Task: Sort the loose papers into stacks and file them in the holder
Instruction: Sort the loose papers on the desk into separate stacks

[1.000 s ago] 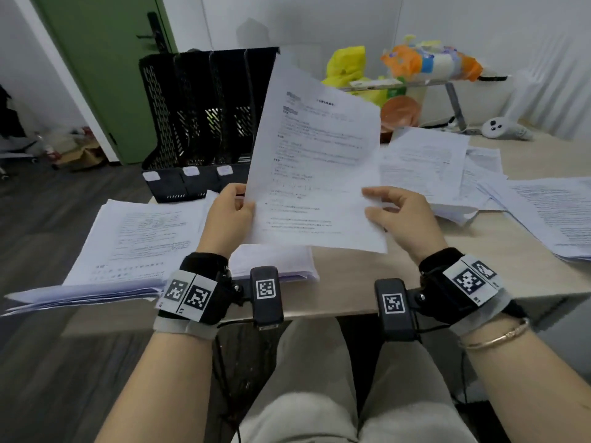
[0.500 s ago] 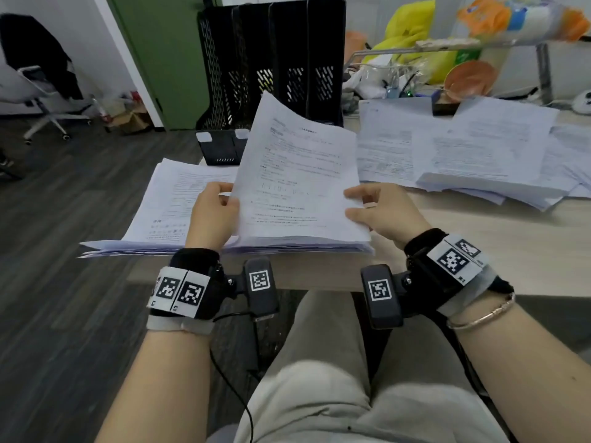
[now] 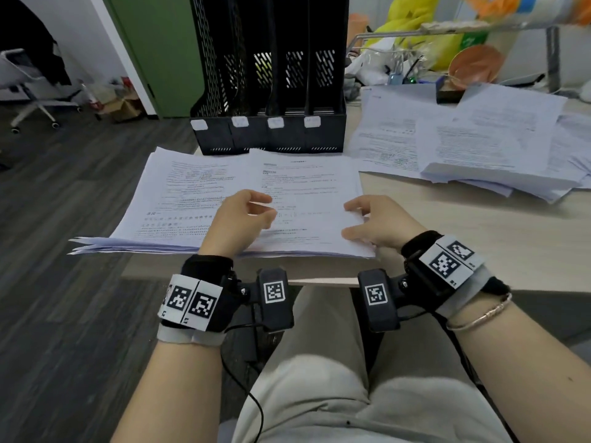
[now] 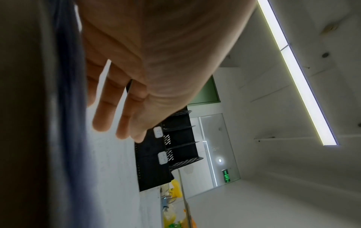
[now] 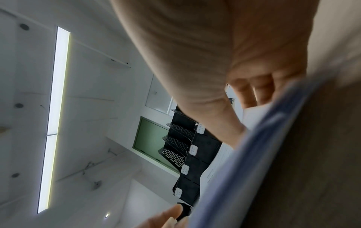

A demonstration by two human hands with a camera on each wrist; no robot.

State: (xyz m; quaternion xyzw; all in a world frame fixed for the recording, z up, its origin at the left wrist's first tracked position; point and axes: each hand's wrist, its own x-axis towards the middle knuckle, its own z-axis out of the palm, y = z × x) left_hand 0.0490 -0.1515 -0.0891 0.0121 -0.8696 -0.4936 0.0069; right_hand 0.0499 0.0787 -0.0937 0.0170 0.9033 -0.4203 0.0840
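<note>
Two stacks of printed papers lie side by side at the table's front edge, a left stack and a right stack. My left hand hovers over the seam between them with relaxed fingers and holds nothing. At the right stack's right edge my right hand is spread, its index finger and thumb touching the top sheet, fingers seen past the stack's edge. The black slotted file holder stands upright just behind the stacks. Loose papers lie spread on the right.
The left stack overhangs the wooden table at its left end. Behind the loose papers are a metal shelf, bags and an orange bowl. A green door and an office chair are on the left.
The sheet that both hands held up has been lowered flat onto the right stack. Both hands have released it, and the left hand has lifted clear.
</note>
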